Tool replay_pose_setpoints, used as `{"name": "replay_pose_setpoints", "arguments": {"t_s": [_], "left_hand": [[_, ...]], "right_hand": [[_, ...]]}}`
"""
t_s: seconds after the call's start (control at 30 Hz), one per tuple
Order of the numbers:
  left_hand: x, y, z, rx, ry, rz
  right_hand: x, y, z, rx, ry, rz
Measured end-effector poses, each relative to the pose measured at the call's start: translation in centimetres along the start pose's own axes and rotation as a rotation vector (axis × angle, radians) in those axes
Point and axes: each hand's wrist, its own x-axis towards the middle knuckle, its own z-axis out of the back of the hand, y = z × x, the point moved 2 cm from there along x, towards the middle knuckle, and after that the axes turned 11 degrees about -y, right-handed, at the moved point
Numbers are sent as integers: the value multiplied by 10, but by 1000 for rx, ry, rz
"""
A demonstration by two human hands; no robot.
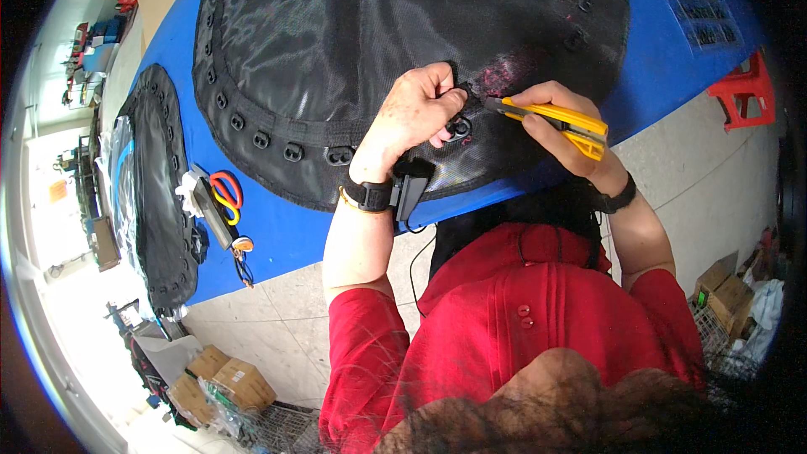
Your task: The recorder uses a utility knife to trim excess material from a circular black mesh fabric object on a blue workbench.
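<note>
The left hand (418, 109) is hiding most of what it is pinching: its fingers are closing on a small black piece (465, 89), and its full shape is staying hard to make out. The right hand (573, 122) is wrapping its fingers firmly around a yellow cutter (580, 128), covering part of its handle. The cutter's dark tip is blending into the black mat (395, 50), so one cannot tell whether it is touching the black piece.

The cutter is hovering over the mat's near part, just right of the left hand. Its long axis is slanting from upper left to lower right, its tip pointing left toward the left fingers and its butt toward the right forearm. A black clip (460, 127) is sitting just below the left fingers, and a reddish patch (500, 76) is showing beyond the tip.

The mat is lying flat on the blue surface (282, 248), its far side being cut off by the upper edge of view.
</note>
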Motion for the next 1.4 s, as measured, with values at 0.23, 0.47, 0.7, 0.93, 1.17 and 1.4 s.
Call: {"name": "replay_pose_setpoints", "arguments": {"t_s": [0.23,0.47,0.7,0.93,1.17,1.4], "left_hand": [[1,1,-2,-4,-50,11],[0,0,-3,3,-60,2],[1,2,-2,-30,-50,5],[3,5,-2,-99,-10,-2],[5,5,-1,-114,22,-18],[4,6,0,-121,18,-16]], "right_hand": [[0,-1,-1,34,-8,-37],[0,1,-5,28,-8,-55],[4,-1,-8,111,-118,-112],[11,-4,-18,169,-111,-67],[13,-6,-19,108,-107,-5],[13,-7,-19,114,-92,-54]]}}
